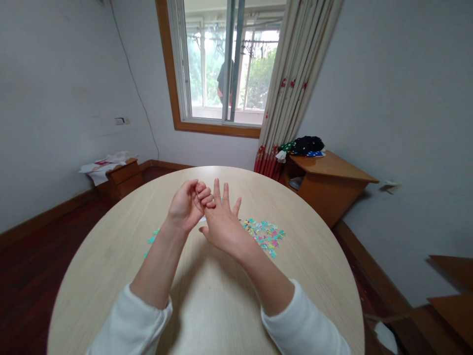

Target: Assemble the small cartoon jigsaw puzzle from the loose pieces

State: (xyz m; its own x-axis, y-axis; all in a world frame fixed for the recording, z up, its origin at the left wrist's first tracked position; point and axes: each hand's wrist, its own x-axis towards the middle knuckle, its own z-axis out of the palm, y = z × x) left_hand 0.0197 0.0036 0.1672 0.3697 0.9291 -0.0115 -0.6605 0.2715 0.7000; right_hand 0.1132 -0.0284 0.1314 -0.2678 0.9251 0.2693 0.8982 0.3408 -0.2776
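Note:
Over the round table, my left hand has its fingers curled in, palm side partly showing. They close at the index finger side of my right hand, whose index finger is hidden, apparently inside that grip. The other fingers of the right hand are spread out, back of the hand upward, with the thumb apart. Small jigsaw puzzle pieces in teal, yellow and pink lie loose to the right of my hands. A few more teal pieces lie by my left forearm. Something white shows partly behind my hands.
A wooden cabinet with a pile of clothes stands beyond the table on the right. At the left is a low drawer unit with papers or cloth on top. A curtain hangs beside the window.

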